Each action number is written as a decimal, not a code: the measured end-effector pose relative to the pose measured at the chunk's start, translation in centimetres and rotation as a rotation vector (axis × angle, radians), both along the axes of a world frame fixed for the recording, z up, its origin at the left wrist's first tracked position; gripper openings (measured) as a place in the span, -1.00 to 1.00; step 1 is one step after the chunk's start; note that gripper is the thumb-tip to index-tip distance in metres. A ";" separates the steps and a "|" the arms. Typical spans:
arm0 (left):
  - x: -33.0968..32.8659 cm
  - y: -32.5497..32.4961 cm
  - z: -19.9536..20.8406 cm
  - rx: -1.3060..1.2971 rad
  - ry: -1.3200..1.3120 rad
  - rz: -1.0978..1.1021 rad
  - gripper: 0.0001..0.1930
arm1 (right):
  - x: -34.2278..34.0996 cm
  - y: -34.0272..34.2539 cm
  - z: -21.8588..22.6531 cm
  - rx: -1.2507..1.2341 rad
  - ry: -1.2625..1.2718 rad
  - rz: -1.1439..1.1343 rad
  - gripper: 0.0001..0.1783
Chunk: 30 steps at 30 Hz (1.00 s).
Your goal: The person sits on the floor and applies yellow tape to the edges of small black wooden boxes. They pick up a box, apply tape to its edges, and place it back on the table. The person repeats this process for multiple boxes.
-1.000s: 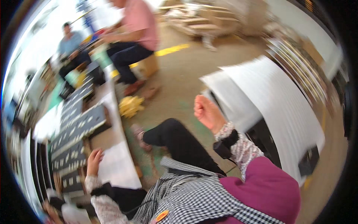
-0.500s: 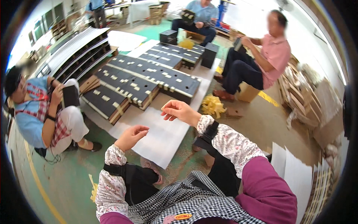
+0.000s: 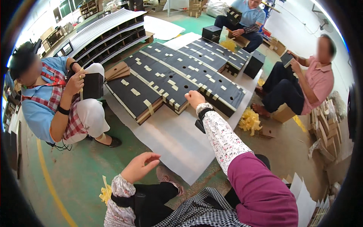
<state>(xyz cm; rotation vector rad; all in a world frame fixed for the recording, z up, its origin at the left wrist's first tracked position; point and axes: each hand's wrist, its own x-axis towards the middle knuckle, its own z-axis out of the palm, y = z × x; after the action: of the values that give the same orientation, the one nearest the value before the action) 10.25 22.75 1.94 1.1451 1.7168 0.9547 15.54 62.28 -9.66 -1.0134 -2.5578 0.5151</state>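
Observation:
My right arm is stretched forward, and my right hand (image 3: pixel 195 98) is at the near edge of a block of black boxes (image 3: pixel 162 69). Its fingers are pinched together; whatever is between them is hidden. Short strips of cream tape (image 3: pixel 175 103) hang along the box edges beside that hand, and more strips lie on the black tops. Over the floor, nearer to me, my left hand (image 3: pixel 140 166) is held open with bent fingers and a thumb set apart, holding nothing. Beneath the boxes lies a white sheet (image 3: pixel 170 140).
Brown wooden pieces (image 3: pixel 118 71) rest at the boxes' left side. A person at left (image 3: pixel 53 94) holds a black box (image 3: pixel 92 86); another at right (image 3: pixel 312 77) and one at the back (image 3: pixel 245 22) hold dark boxes too. Crumpled yellow tape (image 3: pixel 250 121) lies on the floor.
My right hand has reached forward to the boxes' edge. The left hand has drawn back toward my knees, and the view has shifted.

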 end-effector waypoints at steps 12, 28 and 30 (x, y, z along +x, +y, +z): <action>-3.6 0.2 -1.6 -0.289 0.027 0.067 -0.66 | -7.5 6.2 -5.9 0.124 -0.281 -0.103 -0.38; -2.9 0.2 -2.3 -0.174 0.027 0.001 -0.66 | 5.1 -1.8 -3.8 0.016 -0.462 0.168 -0.04; -2.7 0.2 -2.2 -0.165 0.052 -0.027 -0.66 | 6.6 -3.8 -2.4 0.029 -0.539 0.198 -0.12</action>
<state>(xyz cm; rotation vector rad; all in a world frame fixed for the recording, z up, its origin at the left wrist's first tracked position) 7.58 22.90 -0.31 1.0899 1.7823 0.7571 22.16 58.50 -12.07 -0.9996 -3.1523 0.2763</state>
